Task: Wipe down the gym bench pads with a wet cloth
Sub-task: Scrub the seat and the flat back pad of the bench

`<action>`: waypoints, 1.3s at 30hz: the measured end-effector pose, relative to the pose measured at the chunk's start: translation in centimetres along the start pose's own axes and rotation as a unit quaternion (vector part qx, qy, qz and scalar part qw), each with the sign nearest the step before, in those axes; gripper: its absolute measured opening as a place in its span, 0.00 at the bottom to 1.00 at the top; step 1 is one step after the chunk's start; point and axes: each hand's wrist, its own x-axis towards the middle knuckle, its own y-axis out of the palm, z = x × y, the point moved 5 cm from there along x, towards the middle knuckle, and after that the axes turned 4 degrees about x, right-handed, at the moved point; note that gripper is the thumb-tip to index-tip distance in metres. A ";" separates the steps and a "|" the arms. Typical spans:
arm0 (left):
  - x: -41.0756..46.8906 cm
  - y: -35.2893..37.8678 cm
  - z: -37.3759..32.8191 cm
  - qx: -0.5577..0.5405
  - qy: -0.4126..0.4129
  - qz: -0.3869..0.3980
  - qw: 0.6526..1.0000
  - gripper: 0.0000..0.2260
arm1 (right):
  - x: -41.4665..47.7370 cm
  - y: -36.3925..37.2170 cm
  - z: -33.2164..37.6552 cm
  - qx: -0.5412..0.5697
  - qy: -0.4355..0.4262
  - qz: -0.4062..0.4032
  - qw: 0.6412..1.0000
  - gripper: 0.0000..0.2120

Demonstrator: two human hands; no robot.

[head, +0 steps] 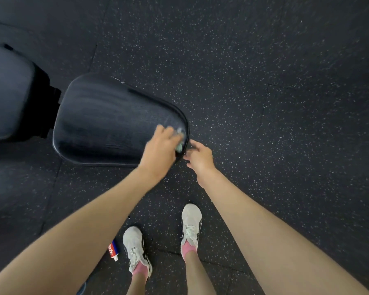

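The black seat pad (107,120) of the gym bench lies left of centre, streaked with wet wipe marks. My left hand (160,147) grips a small pale green cloth (180,141) and presses it on the pad's near right end. My right hand (200,156) sits just past that end with curled fingers touching the pad's rim; whether they grip it is unclear. The black back pad (6,94) shows at the far left, separated from the seat pad by a dark gap.
Speckled black rubber floor tiles (264,103) surround the bench. My two feet in white shoes (190,222) stand below the pad. A small red, white and blue tube (113,249) lies on the floor beside my left shoe.
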 end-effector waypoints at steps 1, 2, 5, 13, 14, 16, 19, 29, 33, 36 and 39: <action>-1.1 0.8 -0.5 -0.002 0.020 0.022 1.000 0.19 | 0.2 0.1 0.0 -0.001 -0.001 0.000 1.000 0.25; -1.7 1.3 -0.5 -0.001 0.026 0.029 0.999 0.20 | 0.3 0.2 -0.1 -0.003 -0.002 -0.001 1.000 0.25; -0.4 1.5 0.7 0.009 0.010 0.024 1.000 0.19 | 0.6 0.0 -0.1 -0.002 -0.007 -0.010 1.000 0.24; 5.6 -1.1 4.9 0.031 -0.177 -0.012 0.984 0.22 | 0.6 -0.2 0.4 -0.014 0.016 -0.015 1.000 0.22; 6.0 -1.5 5.5 0.011 -0.224 -0.027 0.974 0.21 | 0.5 -0.2 0.7 -0.019 0.016 -0.015 1.000 0.21; 6.2 -2.2 6.4 -0.038 -0.326 -0.074 0.942 0.19 | 0.5 -0.4 1.5 -0.028 0.007 -0.017 0.999 0.21; 6.0 -2.3 4.7 -0.051 -0.272 -0.099 0.956 0.19 | 1.1 -0.6 2.1 -0.040 0.001 -0.030 0.999 0.24; 5.7 1.2 -0.8 0.139 0.222 0.065 0.963 0.16 | 1.6 0.3 1.2 -0.018 0.028 -0.070 0.997 0.20; 11.4 0.2 2.5 0.113 0.099 0.129 0.980 0.17 | 1.4 -0.2 1.3 0.052 0.047 -0.087 0.994 0.19; 14.1 -0.4 4.0 0.083 0.048 0.169 0.981 0.18 | 1.1 -0.5 1.3 0.081 0.059 -0.083 0.991 0.19; 12.5 -0.1 1.9 0.070 0.092 0.194 0.974 0.18 | 1.3 -0.6 0.9 0.111 0.087 -0.083 0.986 0.19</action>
